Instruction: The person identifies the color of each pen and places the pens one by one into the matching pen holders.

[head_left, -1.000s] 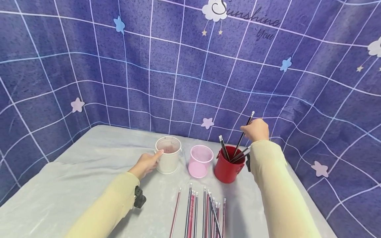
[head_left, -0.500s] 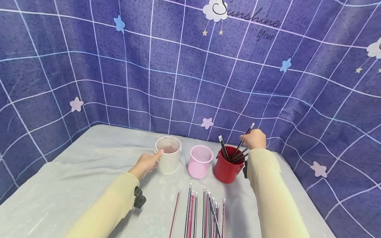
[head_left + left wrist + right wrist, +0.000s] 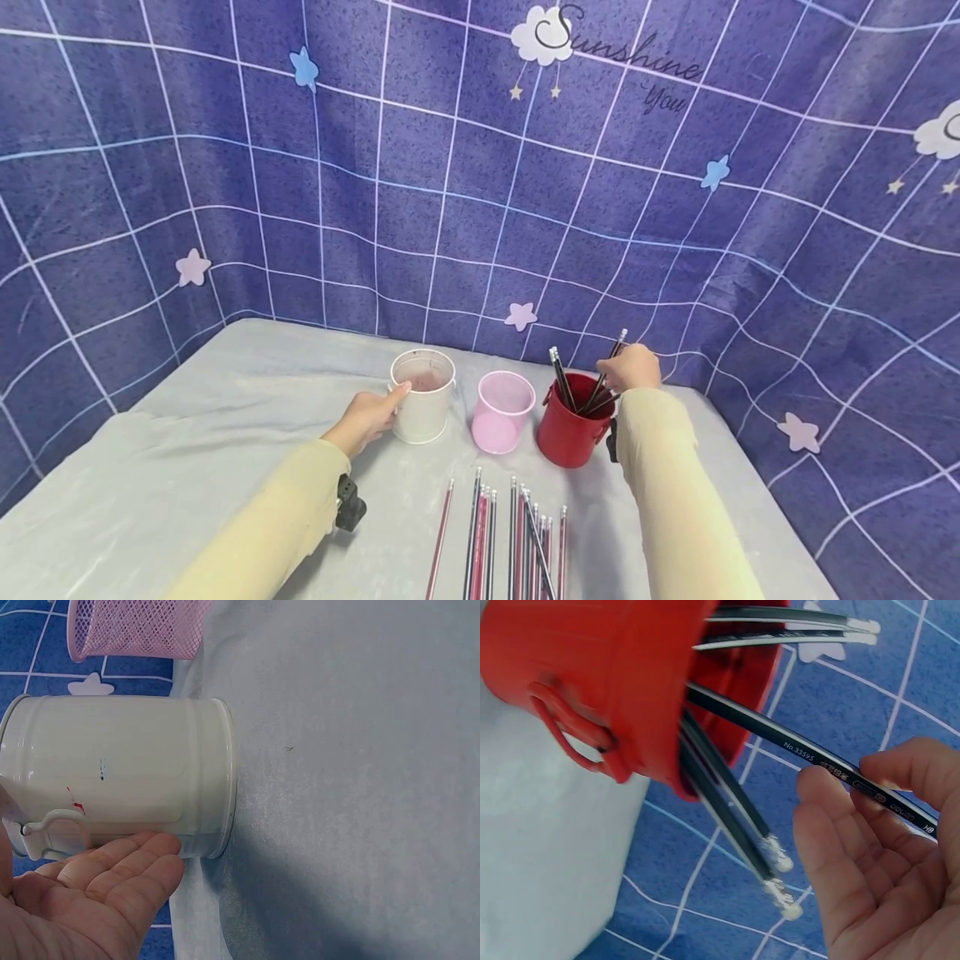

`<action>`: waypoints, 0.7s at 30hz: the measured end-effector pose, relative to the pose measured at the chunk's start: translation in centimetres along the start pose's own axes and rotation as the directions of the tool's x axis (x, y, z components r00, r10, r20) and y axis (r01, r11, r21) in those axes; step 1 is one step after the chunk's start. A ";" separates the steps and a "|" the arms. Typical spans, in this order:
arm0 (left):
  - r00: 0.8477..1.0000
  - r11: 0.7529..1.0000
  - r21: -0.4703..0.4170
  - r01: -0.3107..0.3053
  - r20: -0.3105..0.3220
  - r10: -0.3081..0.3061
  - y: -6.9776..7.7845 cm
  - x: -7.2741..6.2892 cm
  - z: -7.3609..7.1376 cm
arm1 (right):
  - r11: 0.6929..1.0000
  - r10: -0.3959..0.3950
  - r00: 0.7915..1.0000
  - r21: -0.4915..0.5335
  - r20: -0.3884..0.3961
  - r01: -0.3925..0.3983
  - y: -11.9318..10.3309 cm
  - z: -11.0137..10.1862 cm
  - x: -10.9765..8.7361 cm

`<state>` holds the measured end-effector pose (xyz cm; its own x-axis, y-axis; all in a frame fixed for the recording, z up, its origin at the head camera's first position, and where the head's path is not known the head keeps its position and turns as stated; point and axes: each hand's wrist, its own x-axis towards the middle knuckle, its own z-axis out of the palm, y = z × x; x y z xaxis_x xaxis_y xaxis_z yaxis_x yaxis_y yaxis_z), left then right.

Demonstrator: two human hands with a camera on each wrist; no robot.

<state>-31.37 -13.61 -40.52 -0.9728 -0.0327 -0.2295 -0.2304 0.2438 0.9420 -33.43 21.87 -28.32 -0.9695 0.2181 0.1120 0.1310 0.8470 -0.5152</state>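
Note:
My left hand (image 3: 366,418) rests against the side of a white metal bucket (image 3: 422,417). In the left wrist view its fingers (image 3: 131,877) lie nearly straight along the wall by the small side handle (image 3: 56,829), with the thumb up at the rim. Over at the right, my right hand (image 3: 634,367) pinches a black pencil (image 3: 780,739) between thumb and fingers. The pencil's lower part is inside a red bucket (image 3: 568,442), hidden by the wall, and its eraser end points up. Several other black pencils (image 3: 727,806) lean in the same bucket.
A pink mesh cup (image 3: 498,429) stands between the two buckets. Several red and black pencils (image 3: 480,542) lie on the grey cloth (image 3: 187,467) in front, eraser ends pointing away. A blue grid-patterned curtain (image 3: 450,225) hangs behind and at the sides.
My right hand has moved down and slightly left, and the black pencil has sunk deeper into the red bucket. The left hand has stayed at the white bucket.

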 end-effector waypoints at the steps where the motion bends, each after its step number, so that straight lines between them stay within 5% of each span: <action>1: 1.000 1.000 -0.003 -0.001 0.001 0.001 0.0 0.0 0.0 | 1.000 0.006 1.000 0.008 0.005 -0.006 0.1 0.2 0.0; 21: 1.000 1.000 -0.001 -0.010 0.005 0.010 -0.2 0.0 -0.1 | 0.999 0.007 0.999 0.045 0.046 -0.009 1.6 3.6 0.1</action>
<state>-31.33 -13.74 -40.64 -0.9748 -0.0256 -0.2217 -0.2212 0.2435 0.9444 -34.06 21.57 -32.18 -0.9770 0.2017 0.0694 0.1304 0.8222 -0.5540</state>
